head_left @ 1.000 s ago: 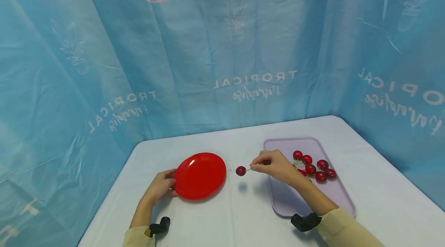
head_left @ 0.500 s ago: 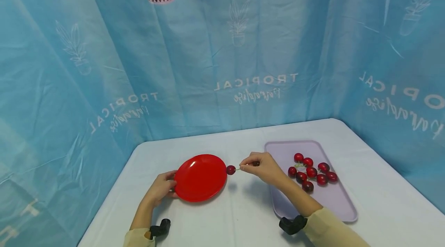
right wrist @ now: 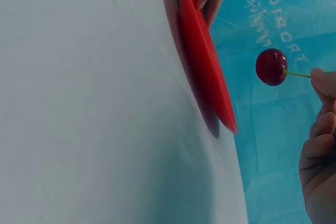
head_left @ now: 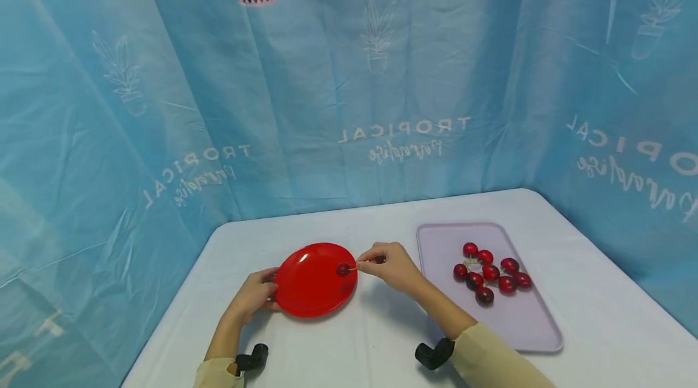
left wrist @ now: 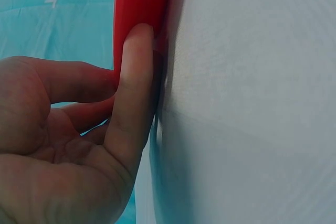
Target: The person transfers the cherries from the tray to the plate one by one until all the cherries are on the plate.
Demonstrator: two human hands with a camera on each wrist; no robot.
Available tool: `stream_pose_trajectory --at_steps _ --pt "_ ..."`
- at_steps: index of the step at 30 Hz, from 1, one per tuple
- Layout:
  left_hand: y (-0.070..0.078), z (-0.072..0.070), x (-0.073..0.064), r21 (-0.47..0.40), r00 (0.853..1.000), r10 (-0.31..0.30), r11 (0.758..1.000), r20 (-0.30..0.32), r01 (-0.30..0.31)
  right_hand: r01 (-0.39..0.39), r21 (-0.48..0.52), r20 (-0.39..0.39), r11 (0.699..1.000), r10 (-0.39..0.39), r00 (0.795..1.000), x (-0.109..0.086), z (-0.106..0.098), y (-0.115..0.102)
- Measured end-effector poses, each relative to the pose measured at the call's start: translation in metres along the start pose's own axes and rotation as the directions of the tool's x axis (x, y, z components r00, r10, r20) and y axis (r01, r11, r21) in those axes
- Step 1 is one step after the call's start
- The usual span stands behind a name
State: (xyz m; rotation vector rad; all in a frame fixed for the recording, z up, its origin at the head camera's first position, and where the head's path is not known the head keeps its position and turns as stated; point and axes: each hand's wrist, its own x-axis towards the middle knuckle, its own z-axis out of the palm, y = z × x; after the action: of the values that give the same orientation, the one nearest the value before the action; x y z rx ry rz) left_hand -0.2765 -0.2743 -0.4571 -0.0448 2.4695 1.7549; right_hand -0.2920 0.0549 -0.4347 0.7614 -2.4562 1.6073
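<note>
A round red plate (head_left: 311,285) lies on the left half of the white table. My left hand (head_left: 252,297) grips its left rim; in the left wrist view the thumb (left wrist: 137,66) and fingers pinch the red edge. My right hand (head_left: 394,265) pinches the thin green stem of a dark red cherry (head_left: 343,269). In the head view that cherry overlaps the right part of the plate, and the right wrist view shows the cherry (right wrist: 271,67) held up above the plate (right wrist: 205,61).
A pale purple tray (head_left: 523,330) with several cherries (head_left: 491,273) stands on the right of the white table (head_left: 349,351). Blue printed curtains (head_left: 349,73) hang behind and on both sides. A dark band with a small camera (head_left: 434,354) sits on the right wrist.
My right hand has moved left with the cherry, from between tray and plate to over the plate's right side. The tray's cherries came into full view. My left hand stays at the rim.
</note>
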Motion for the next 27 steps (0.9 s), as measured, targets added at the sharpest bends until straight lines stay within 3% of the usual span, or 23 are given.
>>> stream_pose_trajectory --at_steps 4,10,17,27 --pt "0.002 -0.002 -0.003 0.007 1.000 -0.005 1.000 -0.017 0.005 0.004 0.017 0.026 1.000 -0.004 1.000 0.005 0.011 -0.003" --pt "0.003 0.001 -0.003 0.013 1.000 0.023 1.000 0.016 -0.023 -0.031 -0.003 0.032 1.000 0.031 0.999 0.003 0.018 -0.004" --pt "-0.004 -0.004 0.000 0.026 1.000 -0.002 1.000 -0.020 0.003 0.011 0.018 0.070 1.000 -0.013 0.997 0.004 0.029 -0.001" --pt "-0.004 -0.001 0.004 0.016 1.000 -0.003 1.000 -0.002 0.003 0.011 -0.035 0.069 0.999 -0.008 0.998 0.006 0.036 0.010"
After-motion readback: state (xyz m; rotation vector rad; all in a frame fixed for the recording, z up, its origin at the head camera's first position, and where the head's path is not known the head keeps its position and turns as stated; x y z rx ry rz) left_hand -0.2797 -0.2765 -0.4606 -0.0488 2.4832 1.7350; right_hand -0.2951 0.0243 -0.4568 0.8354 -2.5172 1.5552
